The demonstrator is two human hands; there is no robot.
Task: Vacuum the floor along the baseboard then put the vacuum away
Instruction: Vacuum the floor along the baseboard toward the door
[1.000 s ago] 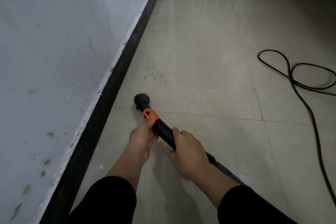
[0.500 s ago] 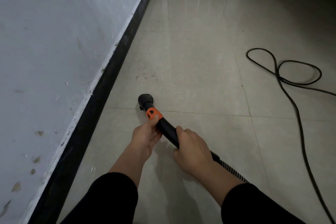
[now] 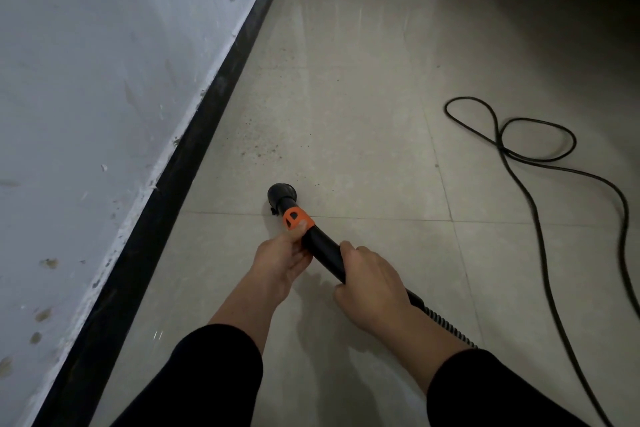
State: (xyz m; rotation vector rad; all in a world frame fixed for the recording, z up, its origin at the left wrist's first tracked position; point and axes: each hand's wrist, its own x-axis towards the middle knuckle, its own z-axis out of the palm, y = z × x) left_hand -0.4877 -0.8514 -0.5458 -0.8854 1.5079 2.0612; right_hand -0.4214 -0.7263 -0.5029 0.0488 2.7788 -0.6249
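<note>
Black plastic forms the vacuum tube [image 3: 323, 248], held low over the tiled floor [image 3: 363, 97] in the middle of the view, its long axis running from lower right to upper left. Its round nozzle [image 3: 281, 195] points up and left, at a grout line and apart from the baseboard [image 3: 207, 107]. An orange collar [image 3: 295, 218] rings the tube just behind the nozzle. The left hand [image 3: 282, 260] holds the tube from the left side, thumb pressed on the collar and fingers curled beneath. The right hand [image 3: 372, 289] grips farther back, knuckles up, fingers wrapped over the tube. Both forearms reach forward, bare at the wrists below black sleeves [image 3: 214, 378]. A ribbed hose [image 3: 448, 326] leaves the tube behind the right hand. Dark specks of dirt [image 3: 263, 147] lie ahead of the nozzle near the baseboard. A black cord [image 3: 540, 163] loops on the tiles well to the right. A scuffed pale wall [image 3: 104, 80] rises on the left.
</note>
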